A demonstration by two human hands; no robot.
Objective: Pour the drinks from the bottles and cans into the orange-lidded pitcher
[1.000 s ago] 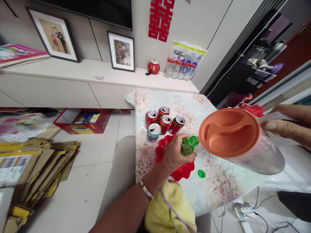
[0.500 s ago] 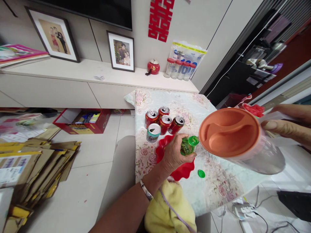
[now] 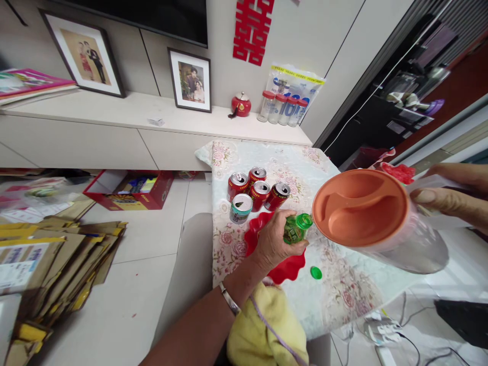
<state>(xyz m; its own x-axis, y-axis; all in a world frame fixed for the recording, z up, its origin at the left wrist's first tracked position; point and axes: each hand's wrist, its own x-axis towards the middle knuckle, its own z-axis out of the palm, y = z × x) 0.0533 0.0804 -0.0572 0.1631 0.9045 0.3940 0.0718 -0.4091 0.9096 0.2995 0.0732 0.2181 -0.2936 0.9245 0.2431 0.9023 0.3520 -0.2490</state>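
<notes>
My left hand is wrapped round a small green bottle, tilted to the right with its uncapped neck by the pitcher's rim. At the right, my right hand grips the handle of a clear plastic pitcher with an orange lid. The pitcher is tipped toward the bottle, its lid facing me; whether liquid flows is not visible. Under my left hand sits a red scalloped plate, partly hidden. A green bottle cap lies on the tablecloth beside it.
Several opened drink cans cluster beyond the plate on the floral tablecloth. A yellow cloth lies over my lap. Behind the table runs a white cabinet with framed photos and jars. Flattened cardboard and a red box are on the floor.
</notes>
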